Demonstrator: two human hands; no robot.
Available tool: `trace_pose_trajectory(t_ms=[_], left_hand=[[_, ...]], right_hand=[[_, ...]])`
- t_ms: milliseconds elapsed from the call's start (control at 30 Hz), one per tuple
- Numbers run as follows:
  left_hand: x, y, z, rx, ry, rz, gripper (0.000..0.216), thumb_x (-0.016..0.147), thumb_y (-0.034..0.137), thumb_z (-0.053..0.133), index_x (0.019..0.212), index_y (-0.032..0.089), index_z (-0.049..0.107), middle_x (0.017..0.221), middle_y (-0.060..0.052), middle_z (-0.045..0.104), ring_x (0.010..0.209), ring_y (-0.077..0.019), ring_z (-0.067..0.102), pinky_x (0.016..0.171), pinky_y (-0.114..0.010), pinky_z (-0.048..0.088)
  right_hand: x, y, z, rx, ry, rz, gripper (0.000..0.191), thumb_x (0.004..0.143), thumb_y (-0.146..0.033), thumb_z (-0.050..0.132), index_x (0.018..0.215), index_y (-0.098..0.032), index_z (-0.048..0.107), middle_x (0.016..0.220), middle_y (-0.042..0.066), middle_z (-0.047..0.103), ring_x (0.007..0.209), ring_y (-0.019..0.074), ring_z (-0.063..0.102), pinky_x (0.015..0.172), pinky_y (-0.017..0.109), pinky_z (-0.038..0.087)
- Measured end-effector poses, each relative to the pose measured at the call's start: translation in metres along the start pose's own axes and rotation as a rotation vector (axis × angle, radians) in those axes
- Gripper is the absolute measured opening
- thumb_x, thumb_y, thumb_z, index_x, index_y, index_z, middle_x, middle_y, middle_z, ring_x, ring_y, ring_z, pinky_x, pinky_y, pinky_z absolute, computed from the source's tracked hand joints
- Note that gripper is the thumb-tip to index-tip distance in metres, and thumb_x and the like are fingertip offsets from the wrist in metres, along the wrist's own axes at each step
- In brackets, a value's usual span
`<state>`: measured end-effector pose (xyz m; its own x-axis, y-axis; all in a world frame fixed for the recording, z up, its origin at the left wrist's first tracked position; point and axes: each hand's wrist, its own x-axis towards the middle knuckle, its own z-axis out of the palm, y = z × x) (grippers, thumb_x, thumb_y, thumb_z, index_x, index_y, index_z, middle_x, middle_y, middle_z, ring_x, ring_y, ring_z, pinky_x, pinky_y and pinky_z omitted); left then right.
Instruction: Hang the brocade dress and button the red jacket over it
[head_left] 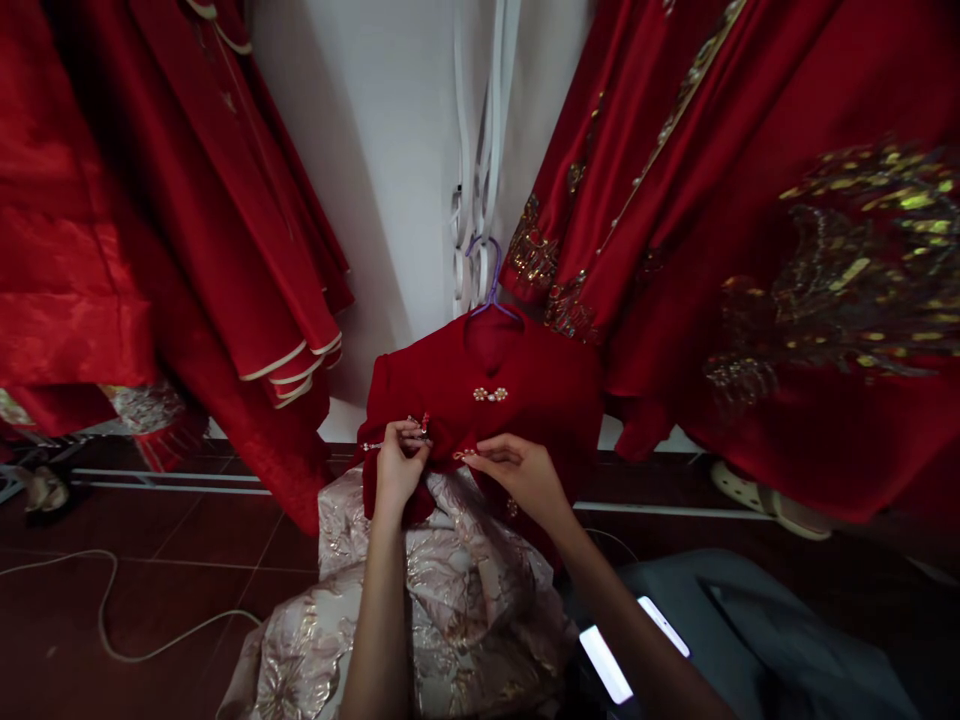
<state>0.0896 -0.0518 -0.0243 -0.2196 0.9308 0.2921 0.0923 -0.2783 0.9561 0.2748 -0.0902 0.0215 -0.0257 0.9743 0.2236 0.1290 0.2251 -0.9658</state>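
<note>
Deep red colours the jacket [547, 365], its clasp [490, 396] pearl-white and gold; the hanger [493, 290] is purple. Gold-toned flowers pattern the pale pink brocade [457, 590]. Cream edges one red gown [232, 210]; gold motifs deck another.

two hands [400, 466] [527, 474], one purple hanger [492, 298]

One camera [480, 360] on the person's head looked forward and down, facing a pale wall [322, 110], with the floor [202, 525] showing low at the left. It looked from close above: forearms [381, 620] ran up from the bottom edge to the left hand [397, 460] and right hand [521, 475], the jacket [540, 360] near mid-view.
</note>
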Motion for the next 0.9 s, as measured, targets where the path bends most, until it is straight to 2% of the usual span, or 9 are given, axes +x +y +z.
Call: trace_pose_trajectory(t_ms=[133,333,500,700,900], left_hand=[[-0.001,0.003,0.005,-0.129,-0.029,-0.028,0.031,0.062,0.015,0.067,0.088,0.016,0.051,0.078,-0.001,0.061,0.071,-0.0098,0.061,0.07,-0.024,0.05],[-0.001,0.005,0.007,-0.237,-0.007,-0.043,0.026,0.065,0.021,0.067,0.089,0.013,0.06,0.086,-0.005,0.067,0.08,-0.0127,0.065,0.081,-0.028,0.051],[-0.002,0.007,0.006,-0.271,0.002,-0.092,0.031,0.064,0.024,0.07,0.093,0.013,0.065,0.091,-0.007,0.07,0.083,-0.0147,0.066,0.084,-0.03,0.051],[-0.003,0.009,0.008,-0.216,0.029,-0.105,0.031,0.066,0.027,0.07,0.094,0.014,0.068,0.093,-0.007,0.071,0.083,-0.0163,0.067,0.084,-0.031,0.052],[-0.008,0.012,0.008,-0.026,0.079,0.056,0.026,0.07,0.032,0.066,0.09,0.016,0.069,0.089,-0.006,0.071,0.082,-0.0177,0.066,0.084,-0.033,0.052]], right_hand=[[0.012,-0.007,0.01,-0.007,-0.02,-0.07,0.029,0.063,-0.039,0.073,0.079,-0.016,0.067,0.079,0.007,0.072,0.072,0.0189,0.068,0.068,0.03,0.055],[0.039,0.005,0.033,-0.063,0.023,-0.115,0.026,0.064,-0.038,0.072,0.08,-0.016,0.067,0.076,0.006,0.072,0.071,0.0196,0.068,0.068,0.032,0.056],[0.041,0.009,0.043,-0.12,0.075,-0.155,0.022,0.069,-0.035,0.069,0.08,-0.017,0.067,0.079,0.006,0.072,0.071,0.0187,0.068,0.069,0.031,0.055],[0.034,0.01,0.049,-0.173,0.12,-0.202,0.022,0.076,-0.036,0.062,0.085,-0.016,0.066,0.084,0.007,0.07,0.072,0.016,0.066,0.066,0.028,0.055],[0.034,0.016,0.051,-0.209,0.182,-0.246,0.024,0.078,-0.036,0.058,0.089,-0.016,0.065,0.087,0.008,0.067,0.074,0.0154,0.064,0.065,0.027,0.055]])
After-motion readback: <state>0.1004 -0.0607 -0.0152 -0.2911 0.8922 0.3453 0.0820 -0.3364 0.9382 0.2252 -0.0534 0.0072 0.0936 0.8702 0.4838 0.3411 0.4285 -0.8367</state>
